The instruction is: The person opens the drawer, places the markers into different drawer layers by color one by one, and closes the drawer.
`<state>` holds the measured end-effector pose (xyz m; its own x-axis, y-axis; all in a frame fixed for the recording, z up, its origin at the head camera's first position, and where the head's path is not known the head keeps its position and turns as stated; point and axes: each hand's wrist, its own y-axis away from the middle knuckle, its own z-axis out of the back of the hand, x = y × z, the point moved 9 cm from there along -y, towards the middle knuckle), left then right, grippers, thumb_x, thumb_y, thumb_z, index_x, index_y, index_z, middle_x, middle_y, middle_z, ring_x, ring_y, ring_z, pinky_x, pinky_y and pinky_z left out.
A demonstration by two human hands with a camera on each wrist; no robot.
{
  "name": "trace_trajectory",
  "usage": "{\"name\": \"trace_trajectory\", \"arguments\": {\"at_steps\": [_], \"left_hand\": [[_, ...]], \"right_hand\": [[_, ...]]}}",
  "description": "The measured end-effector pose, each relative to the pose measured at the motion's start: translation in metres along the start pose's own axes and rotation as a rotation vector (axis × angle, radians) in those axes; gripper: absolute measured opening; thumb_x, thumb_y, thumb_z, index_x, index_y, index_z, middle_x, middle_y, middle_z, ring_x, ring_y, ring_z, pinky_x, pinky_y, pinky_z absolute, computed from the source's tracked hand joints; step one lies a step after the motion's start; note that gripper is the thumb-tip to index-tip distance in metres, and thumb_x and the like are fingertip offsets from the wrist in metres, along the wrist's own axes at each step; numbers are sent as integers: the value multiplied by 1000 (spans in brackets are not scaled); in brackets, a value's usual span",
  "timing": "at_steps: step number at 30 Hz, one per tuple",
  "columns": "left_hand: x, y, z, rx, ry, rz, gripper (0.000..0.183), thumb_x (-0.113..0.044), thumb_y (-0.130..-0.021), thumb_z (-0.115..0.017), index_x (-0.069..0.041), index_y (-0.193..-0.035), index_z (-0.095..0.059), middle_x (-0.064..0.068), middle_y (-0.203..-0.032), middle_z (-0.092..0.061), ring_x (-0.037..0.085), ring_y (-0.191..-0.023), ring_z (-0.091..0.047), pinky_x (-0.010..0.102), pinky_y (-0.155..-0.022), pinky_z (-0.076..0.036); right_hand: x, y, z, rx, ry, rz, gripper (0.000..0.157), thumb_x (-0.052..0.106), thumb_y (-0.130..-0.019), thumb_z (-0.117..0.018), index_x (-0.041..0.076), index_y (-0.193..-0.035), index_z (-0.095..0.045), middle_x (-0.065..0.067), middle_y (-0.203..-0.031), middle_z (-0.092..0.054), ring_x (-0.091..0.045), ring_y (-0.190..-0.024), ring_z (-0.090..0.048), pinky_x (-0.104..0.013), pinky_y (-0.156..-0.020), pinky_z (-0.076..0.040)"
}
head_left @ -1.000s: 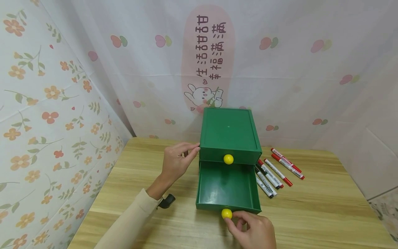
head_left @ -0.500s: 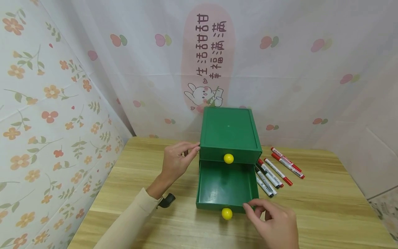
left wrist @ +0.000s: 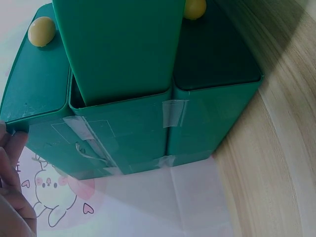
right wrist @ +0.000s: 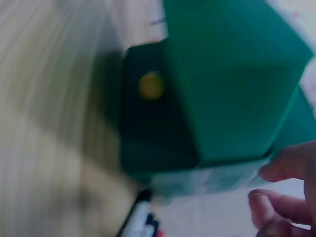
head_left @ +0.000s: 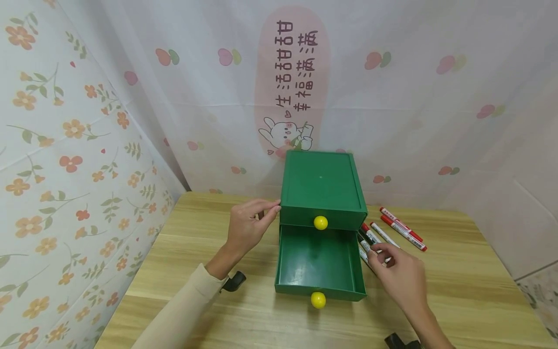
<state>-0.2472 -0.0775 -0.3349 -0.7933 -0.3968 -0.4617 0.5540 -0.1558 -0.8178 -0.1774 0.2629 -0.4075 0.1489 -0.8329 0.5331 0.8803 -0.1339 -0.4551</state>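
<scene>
1. Change. The right hand [head_left: 401,274], pinching a glossy, round yellow knob [head_left: 318,300] a second ago, is now reaching in over slim white markers with red or black parts [head_left: 403,233].

2. Meaning. The shallow, open-topped green plastic drawer [head_left: 296,291] is standing pulled out, its knob untouched; the pulling appears to be finished, and the markers seem to be taking over as the object of the work.

3. Grip, right. The thumb and fingers are curving with a gap between them in the right wrist view, and no marker is showing in that gap; whether a fingertip is touching one, the blur is leaving uncertain.

4. Grip, left. The left hand [head_left: 248,225] is pinching the front left edge of the boxy green plastic cabinet [head_left: 320,179], as it was a second ago, and is apparently steadying it.

5. Location. The cabinet is standing upright on the pale wood-grain table [head_left: 471,271]; the markers are lying just beside it, on the right hand's side.

6. Count. Two hands are working at one cabinet. Three drawers are forming its stack: one extending in the middle, two sitting closed. Three yellow knobs are appearing across the views, one per drawer. At least six markers are showing; the right hand is covering part of the group, so the exact total is remaining unclear.
</scene>
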Motion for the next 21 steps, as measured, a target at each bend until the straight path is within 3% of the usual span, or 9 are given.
{"name": "trace_trajectory", "arguments": {"at_steps": [7,13,21], "left_hand": [[-1,-1,1,-4,3,-4,14,-14,-88,-75,-7,-100,-79,-1,-86,-74,5,-55,-51,18,-44,-36],[-2,-1,1,-1,1,1,14,-14,-88,-75,-8,-100,-79,-2,-86,-74,4,-55,-51,18,-44,-34],[-3,-1,1,1,2,1,14,-14,-88,-75,-7,-100,-79,-2,-85,-74,5,-55,-52,18,-44,-35]], "right_hand": [[-37,-6,-39,160,95,-7,20,21,-78,-81,12,-94,-73,7,-70,-59,-11,-54,-45,-28,-47,-32],[-57,-7,-54,196,131,-25,22,23,-76,-83,10,-93,-75,0,-75,-62,-15,-62,-51,-30,-48,-36],[-65,-5,-65,248,190,-35,25,27,-76,-83,10,-94,-75,-3,-84,-65,-18,-68,-57,-32,-46,-40]]}}
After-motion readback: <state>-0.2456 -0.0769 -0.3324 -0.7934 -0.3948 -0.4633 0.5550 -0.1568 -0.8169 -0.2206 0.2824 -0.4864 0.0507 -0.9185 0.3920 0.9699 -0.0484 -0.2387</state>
